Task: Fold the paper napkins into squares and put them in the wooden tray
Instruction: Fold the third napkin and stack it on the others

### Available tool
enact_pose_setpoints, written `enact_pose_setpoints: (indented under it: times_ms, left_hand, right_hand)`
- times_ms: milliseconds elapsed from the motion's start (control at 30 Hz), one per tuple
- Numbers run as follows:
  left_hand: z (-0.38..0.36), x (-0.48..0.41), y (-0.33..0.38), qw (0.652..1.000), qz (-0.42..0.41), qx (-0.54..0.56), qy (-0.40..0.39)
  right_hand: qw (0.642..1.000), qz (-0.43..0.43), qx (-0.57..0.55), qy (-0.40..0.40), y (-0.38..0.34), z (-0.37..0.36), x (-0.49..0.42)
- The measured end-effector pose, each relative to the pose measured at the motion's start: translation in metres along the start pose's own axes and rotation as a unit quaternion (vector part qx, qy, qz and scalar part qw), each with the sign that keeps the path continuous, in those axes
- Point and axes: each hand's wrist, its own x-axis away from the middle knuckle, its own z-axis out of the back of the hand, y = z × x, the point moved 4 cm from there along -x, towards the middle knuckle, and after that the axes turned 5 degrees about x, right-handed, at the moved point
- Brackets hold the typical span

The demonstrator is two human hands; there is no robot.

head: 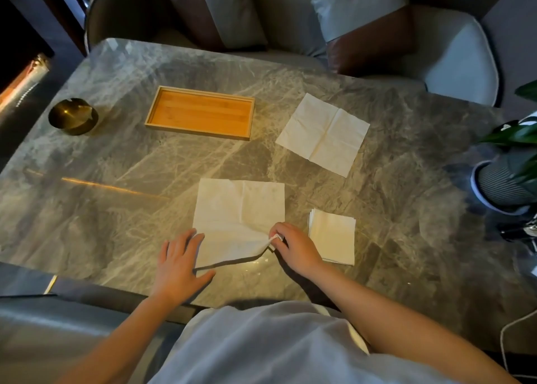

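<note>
Right hand (293,245) pinching near corner of big white unfolded paper napkin (238,218), left hand (181,263) flat, fingers spread, empty rectangular wooden tray (200,112) far away

A grey marble table (122,215) with pale veins filled most of the view, and a thin streak of orange light lay reflected across its left side. A round brass ashtray (73,116) stood near the table's far left corner. At the right edge, a potted plant (511,162) with dark green leaves sat in a ribbed grey pot. Beyond the far edge stood a pale chair (453,61) with a brown leather back, and a grey cushion (232,8) rested on the seat to its left.
</note>
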Motion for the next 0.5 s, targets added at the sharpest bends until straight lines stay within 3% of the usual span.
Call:
enact_pose_setpoints:
  times_ms: [333,500]
  left_hand:
    - [0.015,-0.025,0.006,0.981,0.011,0.189,0.050]
    - [0.013,-0.029,0.005,0.972,0.029,0.230,0.048]
  right_hand:
    - [0.999,0.020,-0.018,-0.044,0.006,0.012,0.009]
    - [0.990,0.056,0.093,-0.087,0.011,0.006,0.010]
